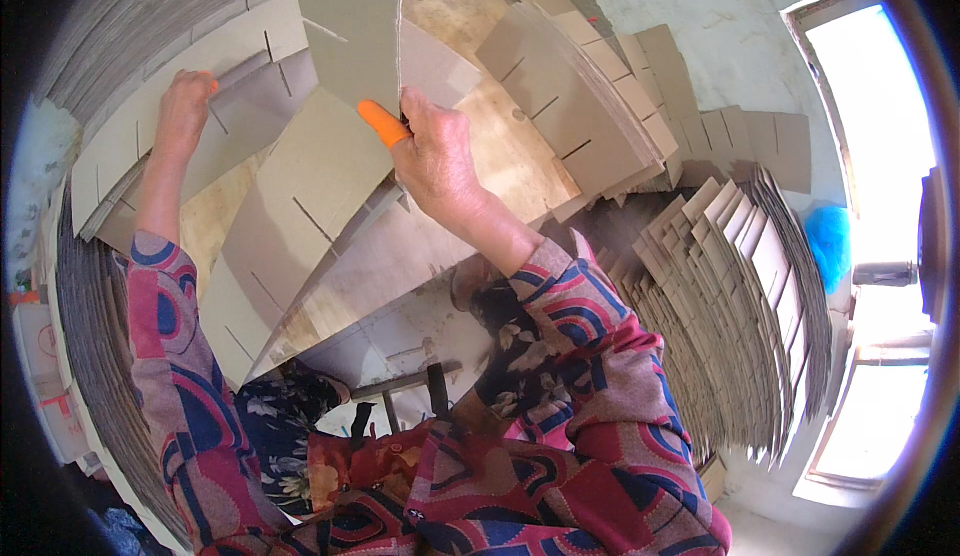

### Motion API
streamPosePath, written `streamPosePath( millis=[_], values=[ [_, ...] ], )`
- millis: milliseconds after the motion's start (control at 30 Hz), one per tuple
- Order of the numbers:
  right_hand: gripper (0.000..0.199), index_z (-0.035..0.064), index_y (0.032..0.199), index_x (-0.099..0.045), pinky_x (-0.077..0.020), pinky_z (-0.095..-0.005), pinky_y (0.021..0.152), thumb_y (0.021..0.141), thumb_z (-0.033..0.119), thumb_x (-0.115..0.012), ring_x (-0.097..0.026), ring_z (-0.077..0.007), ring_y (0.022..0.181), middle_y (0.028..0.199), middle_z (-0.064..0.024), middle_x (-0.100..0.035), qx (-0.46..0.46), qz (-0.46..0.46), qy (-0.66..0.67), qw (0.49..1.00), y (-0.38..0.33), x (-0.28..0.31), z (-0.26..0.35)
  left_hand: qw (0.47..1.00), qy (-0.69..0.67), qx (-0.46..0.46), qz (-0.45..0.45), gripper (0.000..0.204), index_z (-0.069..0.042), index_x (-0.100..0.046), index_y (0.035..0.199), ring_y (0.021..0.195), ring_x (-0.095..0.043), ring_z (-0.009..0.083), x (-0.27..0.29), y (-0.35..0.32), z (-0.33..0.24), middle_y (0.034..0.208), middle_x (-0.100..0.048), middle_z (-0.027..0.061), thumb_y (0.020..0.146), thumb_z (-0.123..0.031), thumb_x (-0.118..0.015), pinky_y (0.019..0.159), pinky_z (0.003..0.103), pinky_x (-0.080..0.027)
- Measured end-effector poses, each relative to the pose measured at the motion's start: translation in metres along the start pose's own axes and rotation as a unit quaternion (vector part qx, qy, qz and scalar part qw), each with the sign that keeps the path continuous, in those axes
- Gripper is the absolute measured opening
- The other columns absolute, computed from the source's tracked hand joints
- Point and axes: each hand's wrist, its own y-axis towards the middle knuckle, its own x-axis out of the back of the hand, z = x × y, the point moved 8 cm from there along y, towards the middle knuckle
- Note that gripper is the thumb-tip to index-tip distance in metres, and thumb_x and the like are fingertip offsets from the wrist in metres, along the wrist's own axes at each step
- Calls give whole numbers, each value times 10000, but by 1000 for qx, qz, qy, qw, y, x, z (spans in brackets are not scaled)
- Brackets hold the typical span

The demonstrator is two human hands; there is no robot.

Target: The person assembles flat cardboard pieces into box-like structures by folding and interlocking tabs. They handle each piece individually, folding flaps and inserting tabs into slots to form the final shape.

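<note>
My right hand (440,161), with an orange finger cover, is closed on the edge of a long slotted cardboard strip (310,196). The strip slants from the top middle down toward my lap, and an upright grey-brown panel (350,26) rises just beyond my fingers. My left hand (185,111) is farther left, its fingers curled at a pale slotted cardboard strip (245,106); an orange cover shows at one fingertip. What lies under its fingers is partly hidden. Other strips overlap beneath the long one, above a wooden board (380,256).
A stack of slotted cardboard sheets (570,96) lies on the board's right side. Tall stacks of cardboard (710,296) stand at the right, with others (100,356) along the left. A blue bag (827,246) hangs near the bright window (870,86).
</note>
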Motion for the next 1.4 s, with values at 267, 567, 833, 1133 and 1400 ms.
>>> streamPosePath(
  millis=[267, 567, 833, 1133, 1400],
  values=[
    [257, -10, 814, -491, -450, -468, 526, 875, 160, -674, -564, -464, 648, 708, -256, -574, 5, -14, -20, 1000, -2, -1, -6, 993, 71, 29, -89, 196, -41, -590, 996, 928, -583, 303, 34, -7, -24, 984, -620, 141, 801, -33, -588, 754, 421, -512],
    [181, -3, 811, -504, -469, -456, 526, 841, 55, -672, -606, -443, 665, 704, -253, -595, 15, -35, -88, 995, -8, 6, -1, 956, 193, -93, -200, 428, 29, -580, 1134, 962, -593, 260, 87, -6, -95, 1087, -611, 139, 709, -24, -592, 795, 355, -518],
    [181, -14, 827, -487, -470, -465, 535, 858, 50, -653, -606, -449, 668, 692, -250, -592, -21, 1, -88, 996, -5, 0, -9, 960, 174, -102, -196, 415, 50, -600, 1061, 827, -570, 180, 119, -5, -141, 912, -595, 91, 661, -58, -630, 669, 274, -516],
    [208, -6, 838, -488, -476, -499, 553, 892, 136, -630, -617, -444, 675, 699, -233, -604, 20, -3, -204, 979, -1, 9, 5, 966, 75, -158, -193, 384, 79, -586, 1036, 817, -570, 192, 143, -18, -187, 864, -589, 99, 678, -54, -617, 661, 292, -517],
    [92, -18, 871, -568, -521, -450, 590, 806, 35, -604, -655, -389, 690, 709, -196, -629, 99, 69, -335, 934, 10, 24, 39, 973, -193, -107, -67, 209, 60, -641, 858, 871, -612, 357, 159, -29, -205, 917, -656, 199, 661, 9, -593, 764, 424, -506]
  ],
)
